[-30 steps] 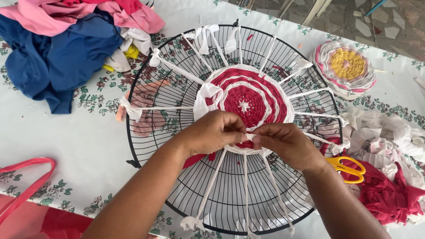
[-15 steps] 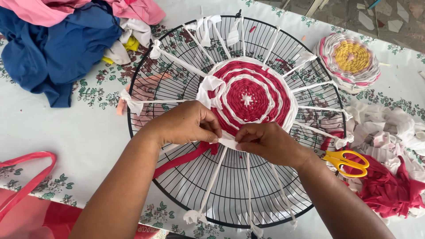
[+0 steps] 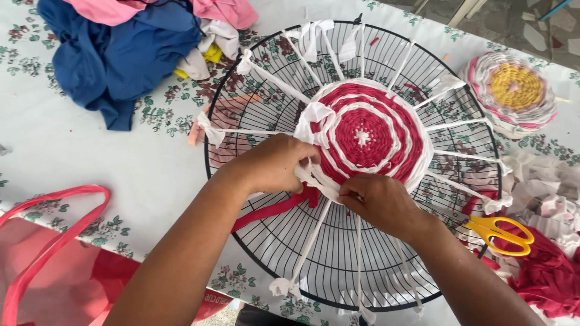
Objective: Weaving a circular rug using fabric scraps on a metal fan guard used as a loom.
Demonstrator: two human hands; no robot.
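A black wire fan guard [image 3: 254, 253] lies flat on the table, with white cloth strips tied across it like spokes. At its centre is a round red and white woven piece [image 3: 368, 136]. My left hand [image 3: 272, 164] pinches a white cloth strip [image 3: 311, 118] at the weave's lower left edge. My right hand [image 3: 377, 202] grips the same edge just below, fingers closed on the white strip. A red cloth strip [image 3: 272, 208] trails out from under my hands toward the lower left.
Yellow-handled scissors [image 3: 501, 232] lie at the right on red and white cloth scraps [image 3: 553, 199]. A finished round weave with a yellow centre [image 3: 513, 90] sits at the upper right. Blue and pink cloth [image 3: 121, 54] is piled at the upper left. A red bag [image 3: 54, 271] is at the lower left.
Both hands have shifted left along the weave's lower edge. The view has moved, so the guard sits more to the right in frame.
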